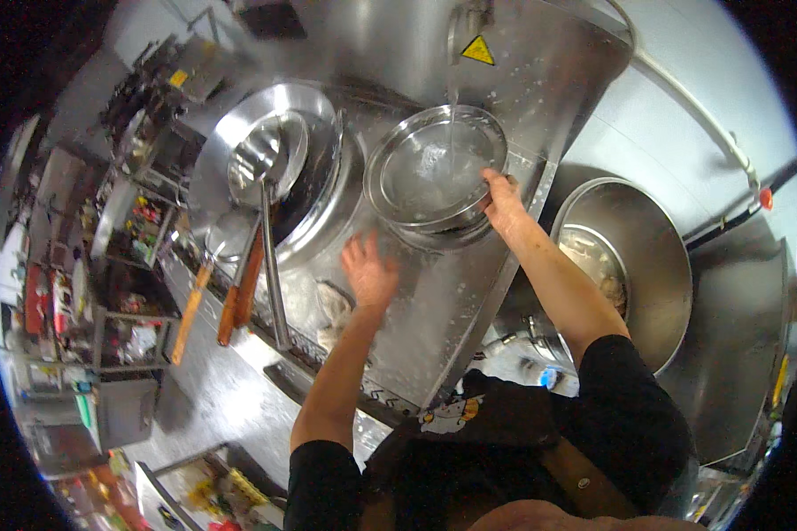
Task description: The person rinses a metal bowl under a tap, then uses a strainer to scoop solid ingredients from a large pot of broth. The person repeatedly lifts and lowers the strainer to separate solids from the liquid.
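A round stainless steel basin lies tilted under a thin stream of water, with water in it. My right hand grips the basin's near right rim. Below and left of the basin, my left hand hovers blurred over the steel worktop, fingers spread, holding nothing. A pale wet cloth lies close to its left. Further left a large wok or pan holds a steel ladle and other utensils, several with wooden handles that stick out towards me.
A deep steel pot stands at the right, beyond the worktop's edge. A white hose runs along the wall at upper right. Shelves with food containers are at the left. A yellow warning sticker marks the steel backsplash.
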`<action>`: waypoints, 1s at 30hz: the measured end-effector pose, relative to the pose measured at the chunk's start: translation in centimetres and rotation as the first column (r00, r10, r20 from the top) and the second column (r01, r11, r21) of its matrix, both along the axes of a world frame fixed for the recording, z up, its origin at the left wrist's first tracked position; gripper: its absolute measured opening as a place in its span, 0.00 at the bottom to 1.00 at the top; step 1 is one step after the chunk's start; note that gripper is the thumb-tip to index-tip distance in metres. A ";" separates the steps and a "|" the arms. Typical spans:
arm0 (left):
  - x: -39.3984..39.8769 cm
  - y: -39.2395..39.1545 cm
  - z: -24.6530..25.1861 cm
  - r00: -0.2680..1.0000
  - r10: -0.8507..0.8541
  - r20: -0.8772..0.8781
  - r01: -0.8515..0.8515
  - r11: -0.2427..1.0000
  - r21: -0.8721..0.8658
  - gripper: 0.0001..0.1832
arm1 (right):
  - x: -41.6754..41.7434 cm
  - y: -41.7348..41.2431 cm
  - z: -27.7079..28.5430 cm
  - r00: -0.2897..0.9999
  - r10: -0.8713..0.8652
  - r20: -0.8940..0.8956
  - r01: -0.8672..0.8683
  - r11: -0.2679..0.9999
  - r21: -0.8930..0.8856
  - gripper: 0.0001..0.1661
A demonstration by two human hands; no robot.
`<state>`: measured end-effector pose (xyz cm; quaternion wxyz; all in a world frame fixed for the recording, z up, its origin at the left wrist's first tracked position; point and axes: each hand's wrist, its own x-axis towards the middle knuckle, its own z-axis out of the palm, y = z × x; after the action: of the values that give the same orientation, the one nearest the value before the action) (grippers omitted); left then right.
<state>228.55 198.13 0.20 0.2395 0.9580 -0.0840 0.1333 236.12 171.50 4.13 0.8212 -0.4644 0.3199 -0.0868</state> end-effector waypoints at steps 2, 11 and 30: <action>2.9 -4.7 7.2 0.936 -0.160 0.314 0.230 0.952 -0.201 0.31 | -0.2 -0.1 0.3 0.999 0.026 -0.021 -0.026 1.000 -0.014 0.25; 16.5 -16.4 28.3 0.702 -0.257 0.664 0.041 0.945 0.323 0.25 | -0.9 -1.0 -1.3 0.996 0.071 0.050 -0.077 0.988 0.135 0.21; 41.7 -7.8 17.7 0.792 -0.437 0.425 0.370 0.899 0.234 0.18 | -3.5 -1.9 -6.7 0.977 0.122 -0.176 -0.089 0.980 0.180 0.16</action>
<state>270.27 190.36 17.86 0.1678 0.8711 -0.3511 0.2996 232.59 169.55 -2.54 0.8281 -0.4146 0.3763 0.0286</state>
